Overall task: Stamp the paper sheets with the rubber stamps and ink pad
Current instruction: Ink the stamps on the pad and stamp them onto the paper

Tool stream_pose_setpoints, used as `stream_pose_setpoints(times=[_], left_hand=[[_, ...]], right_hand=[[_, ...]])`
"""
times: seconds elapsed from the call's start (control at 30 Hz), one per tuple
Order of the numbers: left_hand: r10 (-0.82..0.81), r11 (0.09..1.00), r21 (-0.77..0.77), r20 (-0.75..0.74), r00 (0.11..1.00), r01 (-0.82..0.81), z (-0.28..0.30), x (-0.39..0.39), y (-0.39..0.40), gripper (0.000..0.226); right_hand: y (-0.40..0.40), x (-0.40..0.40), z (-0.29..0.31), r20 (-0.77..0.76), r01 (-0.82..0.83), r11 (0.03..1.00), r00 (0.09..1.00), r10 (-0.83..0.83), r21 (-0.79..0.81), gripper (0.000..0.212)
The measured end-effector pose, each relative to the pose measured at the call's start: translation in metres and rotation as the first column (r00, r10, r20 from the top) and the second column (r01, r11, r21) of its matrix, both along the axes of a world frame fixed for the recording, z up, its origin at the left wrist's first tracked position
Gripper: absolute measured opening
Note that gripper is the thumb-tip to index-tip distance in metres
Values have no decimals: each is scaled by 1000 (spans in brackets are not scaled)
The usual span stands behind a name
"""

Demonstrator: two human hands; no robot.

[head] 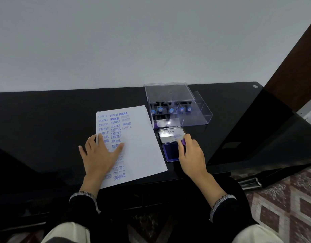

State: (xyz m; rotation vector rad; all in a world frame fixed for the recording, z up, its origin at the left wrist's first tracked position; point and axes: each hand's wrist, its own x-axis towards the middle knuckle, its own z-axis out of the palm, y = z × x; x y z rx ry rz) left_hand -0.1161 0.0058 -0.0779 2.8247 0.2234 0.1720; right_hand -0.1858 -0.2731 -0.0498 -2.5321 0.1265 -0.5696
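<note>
A white paper sheet (142, 148) lies on the black desk (46, 120), covered on its left half with blue stamped words. My left hand (98, 153) rests flat on the sheet's left side, fingers spread. To the right of the sheet sits the open ink pad (170, 152), its blue pad toward me and its silver lid (170, 135) folded back. My right hand (191, 155) grips a purple-handled rubber stamp (183, 142) over the pad's right edge. Whether the stamp touches the ink is hidden by my fingers.
A clear plastic box (202, 116) behind the ink pad holds several stamps with blue round tops (160, 109); its clear lid is raised. The wall stands right behind the desk. The desk's right edge drops to a patterned floor (282, 207).
</note>
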Motion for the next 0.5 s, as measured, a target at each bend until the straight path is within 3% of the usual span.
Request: stream_pose_setpoints(times=[0.27,0.5], left_hand=[[-4,1000,-11,16,1000,4,1,-2,0,95],[-9,992,-122,62,998,17,4,-3,2,65]], right_hand=[[5,-17,-10,109,35,999,993,-36,16,9],[4,-17,-7,34,29,998,999,-31,60,12]])
